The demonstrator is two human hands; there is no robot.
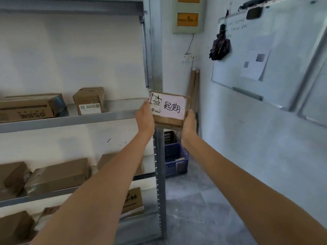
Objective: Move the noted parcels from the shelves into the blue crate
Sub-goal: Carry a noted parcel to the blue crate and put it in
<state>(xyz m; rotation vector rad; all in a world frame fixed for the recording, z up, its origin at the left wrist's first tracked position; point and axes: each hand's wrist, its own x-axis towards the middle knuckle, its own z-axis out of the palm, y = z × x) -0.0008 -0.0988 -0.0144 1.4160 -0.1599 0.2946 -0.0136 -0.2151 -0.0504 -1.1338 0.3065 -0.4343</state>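
Note:
I hold a small brown cardboard parcel (169,110) with a pale handwritten note on its face, out in front of the shelf's right upright. My left hand (145,117) grips its left side and my right hand (189,123) grips its right side and lower corner. The blue crate (175,154) stands on the floor below the parcel, beside the shelf post, with something flat lying inside it.
A metal shelf unit (70,119) fills the left, with several brown parcels on three levels. A whiteboard (261,55) hangs on the right wall with a folded umbrella (220,46) beside it. Wooden sticks (194,89) lean in the corner. Grey floor tiles (203,209) lie ahead.

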